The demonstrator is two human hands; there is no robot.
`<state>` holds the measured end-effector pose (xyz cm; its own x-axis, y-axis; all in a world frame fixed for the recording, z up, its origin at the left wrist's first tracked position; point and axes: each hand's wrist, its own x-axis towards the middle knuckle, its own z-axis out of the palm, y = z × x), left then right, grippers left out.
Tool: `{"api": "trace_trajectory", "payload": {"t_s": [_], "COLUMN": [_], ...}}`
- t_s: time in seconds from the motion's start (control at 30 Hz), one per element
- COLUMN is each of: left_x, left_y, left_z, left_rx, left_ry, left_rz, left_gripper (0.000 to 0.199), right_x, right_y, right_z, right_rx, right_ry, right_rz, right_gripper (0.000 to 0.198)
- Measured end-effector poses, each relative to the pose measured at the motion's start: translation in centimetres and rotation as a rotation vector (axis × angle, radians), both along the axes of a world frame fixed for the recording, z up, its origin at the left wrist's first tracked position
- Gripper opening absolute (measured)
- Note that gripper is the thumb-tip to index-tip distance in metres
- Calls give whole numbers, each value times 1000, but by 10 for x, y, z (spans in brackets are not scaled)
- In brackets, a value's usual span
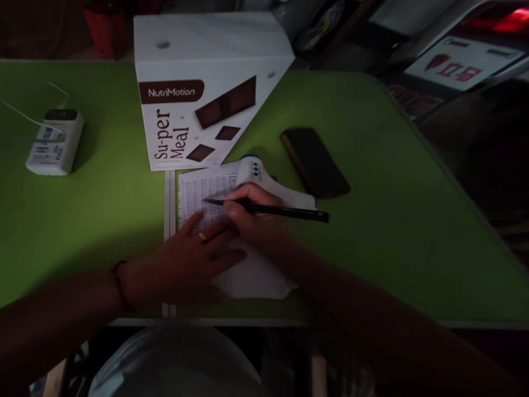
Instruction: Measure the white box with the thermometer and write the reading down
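Observation:
My right hand (258,218) grips a black pen (289,211) with a pinch near its point. The tip is over the upper part of a sheet of paper (258,275) covered in rows of small handwriting, with the lower part blank. Whether the tip touches the paper I cannot tell. My left hand (188,253) lies flat across the sheet with its fingers spread, a ring on one finger and a dark bracelet on the wrist. Just beyond my right hand lies a white gun-shaped device with blue trim (251,172), like an infrared thermometer, partly hidden by the hand.
A white NutriMotion box (173,127) stands on the green table (388,220) behind the paper. To the right lies a dark phone (316,162). At the left is a white block-shaped device (58,143) with a cable. The scene is dim.

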<state>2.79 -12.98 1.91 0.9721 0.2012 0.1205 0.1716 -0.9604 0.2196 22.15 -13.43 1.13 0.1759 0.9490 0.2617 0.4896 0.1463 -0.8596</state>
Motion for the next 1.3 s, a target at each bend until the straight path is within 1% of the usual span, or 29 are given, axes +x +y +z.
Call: {"api": "trace_trajectory", "payload": {"t_s": [0.07, 0.17, 0.37, 0.6, 0.77, 0.97, 1.17, 1.3], "left_x": [0, 1, -1, 0, -1, -1, -1, -2], "left_y": [0, 0, 0, 0, 0, 0, 1, 0], "left_z": [1, 0, -3, 0, -4, -1, -2, -4], "left_rx": [0, -2, -9, -8, 2, 4, 6, 10], "left_ry": [1, 1, -12, 3, -25, -20, -31, -46], "left_rz": [4, 0, -1, 1, 2, 2, -5, 4], "left_gripper": [79, 79, 80, 78, 79, 76, 78, 79], "right_x": [0, 0, 0, 1, 1, 1, 1, 1], "right_y": [0, 0, 0, -1, -1, -1, -1, 0], "right_z": [1, 2, 0, 2, -1, 0, 2, 0], "right_rx": [-9, -37, -23, -40, 3, 56, -2, 20], "right_ry": [-5, -17, 9, 1, -29, -33, -17, -28], "right_rz": [20, 11, -18, -11, -25, -8, -37, -29], "right_gripper": [8, 8, 9, 10, 8, 8, 9, 8]}}
